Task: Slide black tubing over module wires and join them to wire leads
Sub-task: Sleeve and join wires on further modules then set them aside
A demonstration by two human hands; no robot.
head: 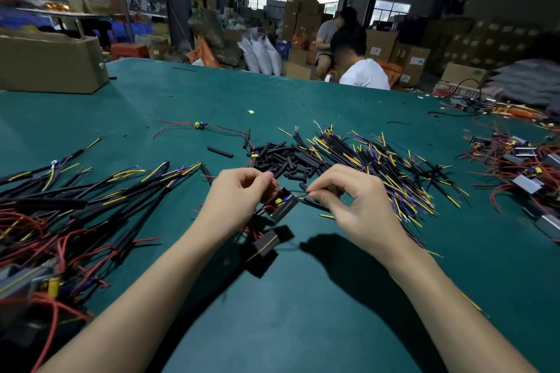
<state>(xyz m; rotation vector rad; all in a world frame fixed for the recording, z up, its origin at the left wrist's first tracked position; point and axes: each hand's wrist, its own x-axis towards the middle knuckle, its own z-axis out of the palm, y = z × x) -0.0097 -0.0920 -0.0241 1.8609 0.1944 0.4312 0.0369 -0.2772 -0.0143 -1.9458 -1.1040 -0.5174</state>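
Head view: above the green table [303,327], my left hand [235,195] pinches the module [283,206] by its red wires. My right hand [348,201] pinches a black tube [315,202] at the module's wires. A tube pile [288,160] and leads [391,166] lie just beyond.

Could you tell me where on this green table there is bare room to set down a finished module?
Bare mat lies between the forearms, and beyond the pile of cut black tubing toward the cardboard box. It is crowded left with sleeved wire bundles, right with the yellow-tipped wire leads and unworked modules, and around both hands.
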